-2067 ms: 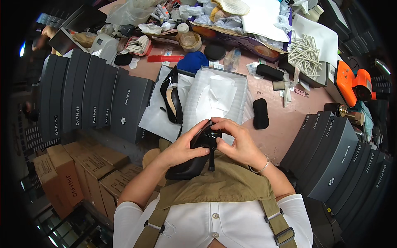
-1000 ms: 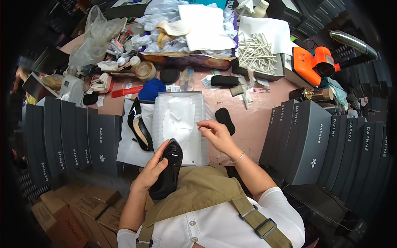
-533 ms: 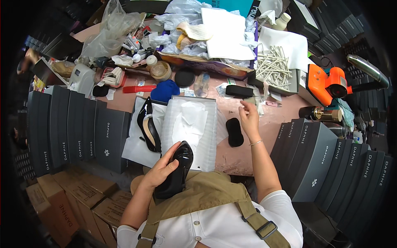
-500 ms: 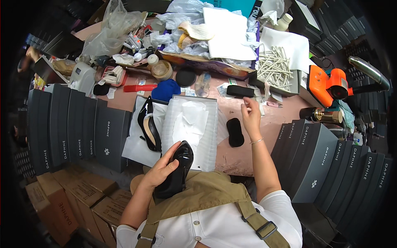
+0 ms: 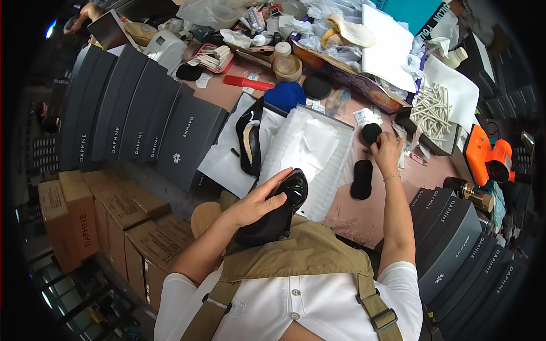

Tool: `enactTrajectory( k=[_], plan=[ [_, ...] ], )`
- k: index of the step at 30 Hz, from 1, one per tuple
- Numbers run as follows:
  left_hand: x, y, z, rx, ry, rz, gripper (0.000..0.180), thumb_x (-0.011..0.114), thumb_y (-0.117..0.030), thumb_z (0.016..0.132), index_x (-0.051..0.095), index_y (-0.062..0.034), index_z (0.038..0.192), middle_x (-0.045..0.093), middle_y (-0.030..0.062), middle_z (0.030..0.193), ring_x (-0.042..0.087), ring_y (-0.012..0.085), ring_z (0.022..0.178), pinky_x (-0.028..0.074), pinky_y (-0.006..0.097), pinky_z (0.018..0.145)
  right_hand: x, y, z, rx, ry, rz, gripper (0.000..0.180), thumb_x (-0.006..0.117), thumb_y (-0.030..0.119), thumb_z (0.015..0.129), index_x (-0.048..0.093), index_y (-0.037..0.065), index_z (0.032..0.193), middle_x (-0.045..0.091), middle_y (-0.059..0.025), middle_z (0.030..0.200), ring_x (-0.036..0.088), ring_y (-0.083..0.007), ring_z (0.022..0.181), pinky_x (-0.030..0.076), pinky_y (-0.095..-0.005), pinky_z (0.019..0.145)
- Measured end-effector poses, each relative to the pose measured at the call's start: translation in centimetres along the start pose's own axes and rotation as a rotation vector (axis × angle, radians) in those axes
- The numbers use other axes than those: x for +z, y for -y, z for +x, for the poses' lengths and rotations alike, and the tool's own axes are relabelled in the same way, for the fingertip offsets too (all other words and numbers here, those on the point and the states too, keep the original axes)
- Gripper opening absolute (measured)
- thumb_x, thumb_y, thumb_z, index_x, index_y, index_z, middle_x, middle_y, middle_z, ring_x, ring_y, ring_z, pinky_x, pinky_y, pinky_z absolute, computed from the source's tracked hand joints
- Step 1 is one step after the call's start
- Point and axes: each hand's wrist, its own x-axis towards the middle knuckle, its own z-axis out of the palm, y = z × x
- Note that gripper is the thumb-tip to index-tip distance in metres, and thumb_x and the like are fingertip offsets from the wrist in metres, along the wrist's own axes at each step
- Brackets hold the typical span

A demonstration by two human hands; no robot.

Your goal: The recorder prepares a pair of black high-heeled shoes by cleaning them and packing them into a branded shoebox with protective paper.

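Note:
My left hand [image 5: 256, 206] is wrapped round a black patent high-heeled shoe [image 5: 295, 190], holding it toe up over my lap at the table's near edge. To the right, the fingers of my right hand [image 5: 388, 152] close on the edge of a small black pad [image 5: 371, 133], which looks tilted. Nearer to me lies a second black pad [image 5: 362, 179], oblong, flat on the table. The matching shoe [image 5: 249, 136] rests on white paper at the left. Beside it is an open shoebox [image 5: 334, 166] lined with white wrapping and tissue.
Grey shoeboxes stand stacked at the left [image 5: 185, 133] and right [image 5: 455, 241]. At the back are a blue cloth [image 5: 285, 95], a red comb [image 5: 248, 83], a tape roll [image 5: 288, 68] and a box of white sticks [image 5: 432, 113]. An orange tool [image 5: 480, 154] is at far right.
My right hand has come down onto the black pad, which now appears tipped up in its fingers. The whole view has swung left; my left hand keeps its hold on the shoe.

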Motion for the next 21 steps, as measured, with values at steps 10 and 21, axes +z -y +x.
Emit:
enactTrajectory(
  k=[10,21],
  plan=[
    [0.4,0.7,0.0,0.020,0.096,-0.118,0.066,0.050,-0.033,0.099,0.022,0.0007,0.148,0.035,0.0148,0.146,0.036,0.0204,0.133,0.029,0.031,0.109,-12.3,18.0,-12.4,-0.828,-0.062,0.600,0.051,0.062,0.009,0.073,0.060,0.012,0.124,0.057,-0.0124,0.104,0.055,-0.0281,0.090,0.045,-0.0368,0.081],
    [-0.6,-2.4,-0.4,0.230,-0.268,-0.203,0.070,0.055,-0.033,0.096,0.021,0.0020,0.147,0.031,0.0137,0.148,0.028,0.0200,0.137,0.021,0.032,0.113,-5.6,5.4,-3.7,-0.105,-0.457,0.370,0.048,0.064,0.008,0.081,0.055,0.005,0.128,0.055,-0.0201,0.111,0.055,-0.0371,0.101,0.045,-0.0431,0.087]
  ],
)
